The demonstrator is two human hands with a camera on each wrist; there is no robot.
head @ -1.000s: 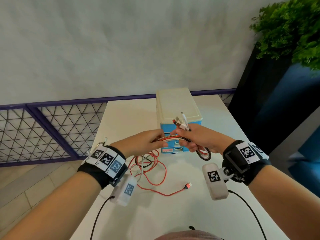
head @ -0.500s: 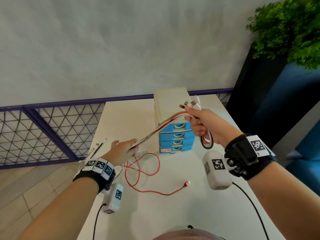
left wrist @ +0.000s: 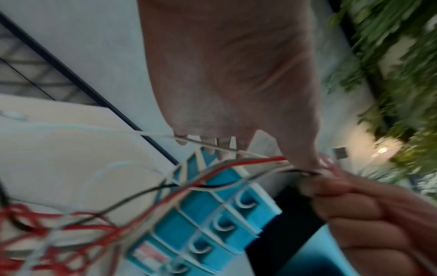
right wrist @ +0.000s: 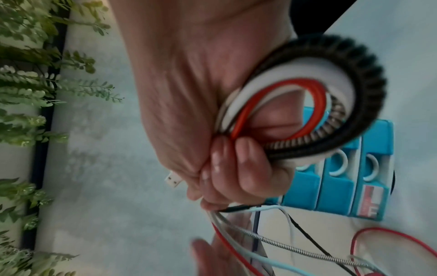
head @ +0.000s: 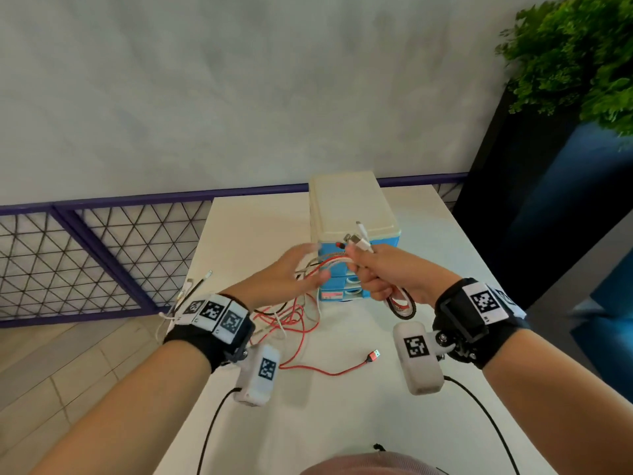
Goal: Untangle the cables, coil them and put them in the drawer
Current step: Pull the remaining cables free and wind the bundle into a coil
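**Ann:** Cables (head: 337, 260) were bunched in the right hand (head: 390, 274), fingers curled tight round a small coil (right wrist: 314, 104) of black, white, red and silver-braided loops, with plug ends (head: 358, 240) poking up above the fist.

**Ben:** And that fist was raised just in front of the blue drawer unit (head: 352, 217) at the far side of the tabletop (head: 342, 416)?

**Ann:** Right in front of its drawer fronts, all pushed in. From the fist the strands ran leftward to the left hand (head: 287, 279).

**Ben:** Was that one gripping?

**Ann:** No, its fingers were spread and fairly straight, blurred in the head view; the strands passed across them, and the left wrist view showed a white strand crossing the fingertips (left wrist: 222, 147). Whether the thumb pinched anything, I couldn't tell.

**Ben:** Down on the tabletop?

**Ann:** A loose tangle (head: 291, 320) of red, white and black lay below the left hand, and the red cable (head: 329, 371) trailed off toward the near side, ending in a red USB plug (head: 374, 354) lying flat. More connector ends (head: 198, 281) stuck out at the tabletop's left edge.
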